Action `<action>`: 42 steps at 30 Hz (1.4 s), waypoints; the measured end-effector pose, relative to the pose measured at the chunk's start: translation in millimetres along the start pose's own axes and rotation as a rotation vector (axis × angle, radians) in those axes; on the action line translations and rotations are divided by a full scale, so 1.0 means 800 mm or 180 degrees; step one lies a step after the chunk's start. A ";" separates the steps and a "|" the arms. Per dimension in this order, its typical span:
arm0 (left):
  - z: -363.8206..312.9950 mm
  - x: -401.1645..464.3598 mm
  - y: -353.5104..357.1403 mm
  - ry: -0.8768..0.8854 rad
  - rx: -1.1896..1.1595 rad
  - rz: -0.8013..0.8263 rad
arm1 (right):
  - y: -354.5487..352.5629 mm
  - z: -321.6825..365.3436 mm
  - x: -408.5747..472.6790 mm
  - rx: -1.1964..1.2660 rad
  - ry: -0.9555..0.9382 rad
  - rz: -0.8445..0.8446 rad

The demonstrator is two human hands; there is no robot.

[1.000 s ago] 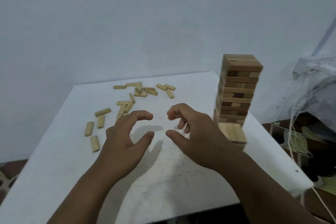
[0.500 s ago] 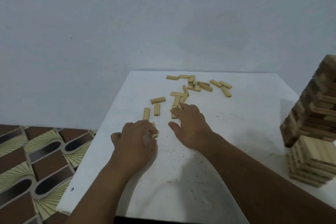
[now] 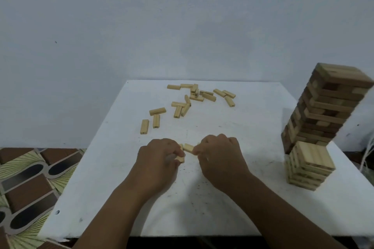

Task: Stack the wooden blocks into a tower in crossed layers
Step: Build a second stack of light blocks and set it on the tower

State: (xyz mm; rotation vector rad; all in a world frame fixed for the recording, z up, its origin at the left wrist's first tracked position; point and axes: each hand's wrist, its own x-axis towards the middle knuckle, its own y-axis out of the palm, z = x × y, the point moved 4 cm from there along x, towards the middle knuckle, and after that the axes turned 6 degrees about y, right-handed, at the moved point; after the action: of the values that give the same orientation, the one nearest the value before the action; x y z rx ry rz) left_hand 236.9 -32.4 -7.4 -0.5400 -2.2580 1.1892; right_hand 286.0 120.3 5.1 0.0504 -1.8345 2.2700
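both hands closed on blocks mid-table: left hand (image 3: 159,154) pinching one block (image 3: 181,158), right hand (image 3: 219,152) another (image 3: 188,147). probably light, stiff, smooth; best pinched across long sides. tower (image 3: 325,111) far right.

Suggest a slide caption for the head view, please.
Both hands, left and right, gather wooden blocks on the white table beside two stacked towers.

Both hands (image 3: 159,153) (image 3: 219,152) close together, fingers curled, knuckles up, forearms converging fwd.
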 end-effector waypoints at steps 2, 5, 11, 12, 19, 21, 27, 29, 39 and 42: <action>-0.017 0.002 0.004 -0.0025 -0.0188 0.0135 | -0.008 -0.007 -0.021 0.0048 0.0057 -0.0011; -0.035 0.003 0.011 -0.0004 -0.0367 0.0271 | -0.010 -0.019 -0.046 0.0151 0.0098 0.0144; -0.057 -0.004 0.024 0.0008 -0.0587 0.0543 | -0.020 -0.043 -0.074 0.0550 0.0106 0.0709; -0.059 -0.007 0.026 0.0053 -0.0617 0.0517 | -0.021 -0.047 -0.079 0.0677 0.0113 0.0774; -0.050 -0.028 0.039 0.0307 -0.0478 0.0331 | -0.009 -0.067 -0.089 0.1491 0.0095 0.0475; -0.047 -0.031 0.040 0.0317 -0.0370 0.0292 | -0.003 -0.071 -0.086 0.1593 0.0058 0.0356; -0.052 -0.037 0.041 0.0315 -0.0329 0.0287 | 0.007 -0.075 -0.081 0.1458 -0.0055 0.0116; -0.053 -0.037 0.041 0.0326 -0.0321 0.0296 | 0.009 -0.076 -0.081 0.1453 -0.0051 0.0120; -0.056 -0.035 0.045 0.0343 -0.0417 0.0450 | 0.010 -0.077 -0.078 0.1384 -0.0123 0.0029; -0.055 -0.034 0.046 0.0397 -0.0458 0.0396 | 0.010 -0.079 -0.078 0.1352 -0.0107 0.0040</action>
State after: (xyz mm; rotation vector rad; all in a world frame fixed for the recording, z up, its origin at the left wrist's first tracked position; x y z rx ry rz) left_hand 288.9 -0.3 -24.6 -0.7983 -2.2411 1.0256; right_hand 352.0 170.5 -27.1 0.1461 -1.3368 2.6389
